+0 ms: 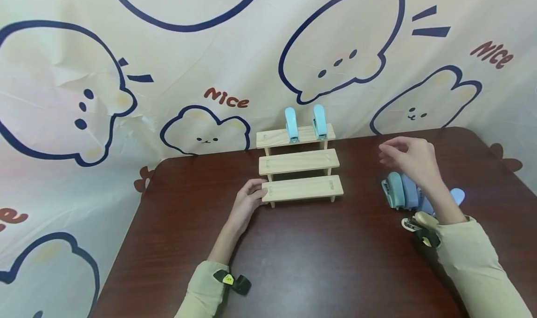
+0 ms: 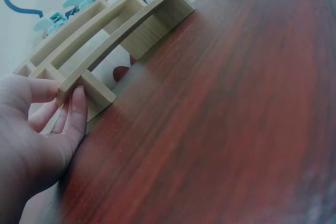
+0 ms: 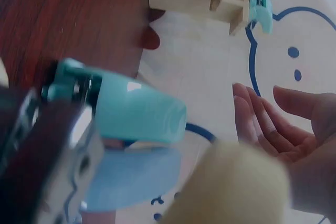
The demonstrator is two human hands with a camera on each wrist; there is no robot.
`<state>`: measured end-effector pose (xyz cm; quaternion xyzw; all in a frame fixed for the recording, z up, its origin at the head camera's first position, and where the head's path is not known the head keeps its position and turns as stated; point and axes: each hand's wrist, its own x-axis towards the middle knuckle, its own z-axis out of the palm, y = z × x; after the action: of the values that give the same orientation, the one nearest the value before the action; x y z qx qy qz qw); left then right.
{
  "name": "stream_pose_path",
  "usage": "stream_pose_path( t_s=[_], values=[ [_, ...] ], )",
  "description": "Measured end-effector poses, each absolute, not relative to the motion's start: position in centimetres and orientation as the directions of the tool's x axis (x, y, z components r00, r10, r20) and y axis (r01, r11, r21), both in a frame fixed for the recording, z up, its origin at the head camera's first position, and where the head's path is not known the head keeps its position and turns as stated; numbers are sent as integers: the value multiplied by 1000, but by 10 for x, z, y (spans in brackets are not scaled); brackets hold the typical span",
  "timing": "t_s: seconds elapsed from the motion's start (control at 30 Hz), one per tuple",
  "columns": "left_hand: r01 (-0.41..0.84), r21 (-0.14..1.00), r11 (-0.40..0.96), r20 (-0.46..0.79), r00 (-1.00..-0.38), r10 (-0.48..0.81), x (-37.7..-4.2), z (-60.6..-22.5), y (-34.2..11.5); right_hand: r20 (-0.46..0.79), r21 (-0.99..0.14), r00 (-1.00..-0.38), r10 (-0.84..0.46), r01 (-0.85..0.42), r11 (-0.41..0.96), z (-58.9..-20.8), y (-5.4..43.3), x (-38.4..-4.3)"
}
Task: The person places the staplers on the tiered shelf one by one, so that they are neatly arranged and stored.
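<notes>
A three-step wooden rack stands near the back of the table. On its top step, two light blue staplers sit side by side. My left hand pinches the left end of the lowest step, with the thumb and fingers on its edge. To the right, my right hand hovers over a row of staplers, fingers loosely bent and holding nothing. That row includes a teal stapler, a blue stapler and a cream stapler nearer me. My right forearm partly hides the row.
The dark wood table reaches back to a white cloth printed with cartoon outlines. Behind my right forearm a pale blue rounded end shows. A black wrist camera hangs at my left cuff.
</notes>
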<state>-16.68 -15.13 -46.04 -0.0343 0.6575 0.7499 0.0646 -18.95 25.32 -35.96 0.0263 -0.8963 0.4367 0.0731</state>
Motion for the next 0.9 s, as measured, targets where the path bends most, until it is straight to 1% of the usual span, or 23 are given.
stream_pose_path(
  t_s=[0.1,0.23,0.5,0.77,0.9],
  values=[
    [-143,982,-126,-137,-989,54,-167,-460,-151,127,-763,-992,-14,-107,637,-361,260,-190],
    [-143,982,-121,-139,-989,40,-166,-460,-152,55,-750,-996,-76,-91,655,-363,267,-194],
    [-156,982,-109,-154,-988,31,-165,-462,-152,-68,-663,-977,-203,-108,741,-365,276,-201],
    [-146,984,-107,-142,-989,39,-166,-460,-151,-123,-614,-961,-249,-123,780,-365,280,-200],
    [-142,984,-103,-138,-989,43,-167,-459,-151,-109,-601,-947,-304,-180,779,-366,283,-200]
  ],
)
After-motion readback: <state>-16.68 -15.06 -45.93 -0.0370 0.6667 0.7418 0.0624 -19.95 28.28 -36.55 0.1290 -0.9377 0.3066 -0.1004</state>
